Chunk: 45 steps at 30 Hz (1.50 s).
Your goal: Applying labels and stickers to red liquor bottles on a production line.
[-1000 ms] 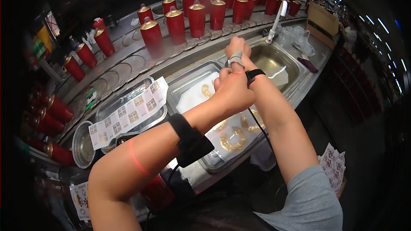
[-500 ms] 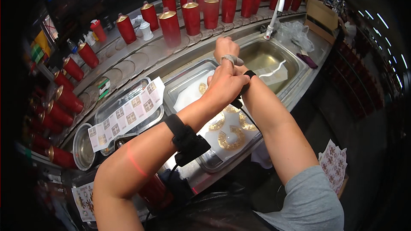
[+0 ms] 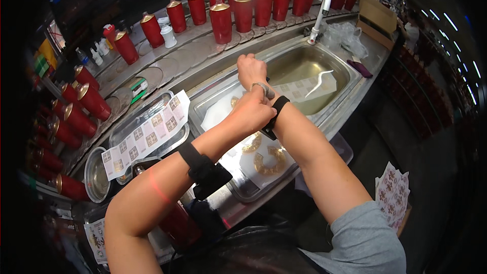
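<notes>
My left hand (image 3: 253, 114) is crossed over my right wrist. Its fingers close on the black wristband (image 3: 278, 110) there, and a grey finger cover (image 3: 264, 90) lies against the wrist. My right hand (image 3: 251, 69) is a loose fist with nothing visible in it, held over the near-left rim of the sink (image 3: 332, 116). Strapped to my left forearm is a black device (image 3: 209, 176). Beneath my arms is a metal tray (image 3: 238, 193) with white sheets bearing gold ring-shaped decals (image 3: 269, 161), partly hidden by my hands and arms.
In the sink's water are a decal sheet (image 3: 299, 89) and a white curled strip (image 3: 320, 82), below a white tap (image 3: 320, 18). On the left, a sheet of square decals (image 3: 147, 134) lies across another tray. Red bottles (image 3: 220, 23) line the counter behind; a cardboard box (image 3: 378, 20) stands far right.
Both hands have shifted slightly left and nearer in the picture, with the left hand's fingers now closer on the wristband. Some red bottles at the left stand in different spots.
</notes>
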{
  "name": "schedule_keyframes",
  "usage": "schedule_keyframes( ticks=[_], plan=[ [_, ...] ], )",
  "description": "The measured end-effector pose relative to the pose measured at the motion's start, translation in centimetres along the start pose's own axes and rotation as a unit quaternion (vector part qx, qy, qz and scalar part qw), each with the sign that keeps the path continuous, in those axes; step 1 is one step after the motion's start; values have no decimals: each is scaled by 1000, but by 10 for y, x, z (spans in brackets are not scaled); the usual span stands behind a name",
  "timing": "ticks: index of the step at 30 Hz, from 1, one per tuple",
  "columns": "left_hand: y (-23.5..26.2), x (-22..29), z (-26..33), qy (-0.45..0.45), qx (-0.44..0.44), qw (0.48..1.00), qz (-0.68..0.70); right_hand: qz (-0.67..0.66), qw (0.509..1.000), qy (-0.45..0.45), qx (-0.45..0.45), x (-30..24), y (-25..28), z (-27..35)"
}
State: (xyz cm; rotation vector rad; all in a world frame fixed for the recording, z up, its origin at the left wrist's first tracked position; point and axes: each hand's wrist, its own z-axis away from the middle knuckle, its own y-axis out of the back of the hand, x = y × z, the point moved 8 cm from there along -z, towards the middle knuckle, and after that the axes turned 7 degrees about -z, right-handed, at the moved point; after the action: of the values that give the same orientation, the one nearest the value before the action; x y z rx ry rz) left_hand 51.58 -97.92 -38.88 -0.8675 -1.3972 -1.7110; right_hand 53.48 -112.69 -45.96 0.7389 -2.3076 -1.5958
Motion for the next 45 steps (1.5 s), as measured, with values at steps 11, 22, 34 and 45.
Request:
schedule_keyframes(
  ticks=[11,22,34,45],
  plan=[
    [-12,34,-1,-13,-42,998,53,-440,804,-398,-33,80,-13,12],
    [2,15,-7,114,16,989,93,111,979,122,121,-40,18,4],
    [21,40,1,-43,-7,999,-33,126,948,265,128,-85,10,23],
    [130,56,102,-171,123,950,-230,10,969,-24,-244,59,4,0]
  ],
)
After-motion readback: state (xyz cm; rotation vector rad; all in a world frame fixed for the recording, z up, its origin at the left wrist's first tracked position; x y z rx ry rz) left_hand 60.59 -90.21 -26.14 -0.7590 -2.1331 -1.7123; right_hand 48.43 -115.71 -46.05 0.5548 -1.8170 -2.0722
